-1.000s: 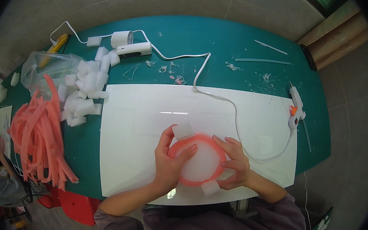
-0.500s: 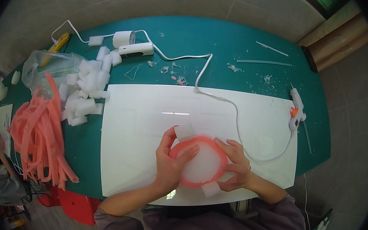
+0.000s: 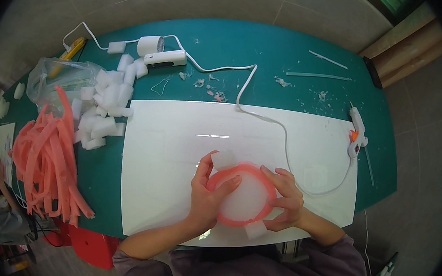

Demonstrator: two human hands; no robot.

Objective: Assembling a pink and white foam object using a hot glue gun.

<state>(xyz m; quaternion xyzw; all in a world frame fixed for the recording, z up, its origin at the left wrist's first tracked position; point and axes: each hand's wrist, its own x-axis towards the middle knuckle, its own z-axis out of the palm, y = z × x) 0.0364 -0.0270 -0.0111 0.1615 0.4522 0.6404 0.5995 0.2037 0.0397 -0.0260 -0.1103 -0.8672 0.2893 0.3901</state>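
Between both hands is a round white foam disc (image 3: 245,198) edged by a pink foam strip (image 3: 238,223). One white foam block (image 3: 225,160) sticks out from its far edge, another white foam tab (image 3: 256,230) from its near edge. My left hand (image 3: 208,195) grips the left side, thumb over the rim onto the white face, a fingertip by the far block. Closed on the right rim is my right hand (image 3: 286,201), fingers bent along the pink strip, thumb near the lower tab. The underside of the disc is hidden.
Beneath lies a glossy white board (image 3: 163,143) on a green table (image 3: 232,36). Pink foam strips (image 3: 48,165) and white foam blocks (image 3: 103,106) are heaped at left. A corded glue gun (image 3: 357,130) rests at right; its white cable (image 3: 286,147) crosses the board. Glue sticks (image 3: 319,76) lie beyond.
The disc and both hands have shifted very slightly to the right. My hold on it looks the same.
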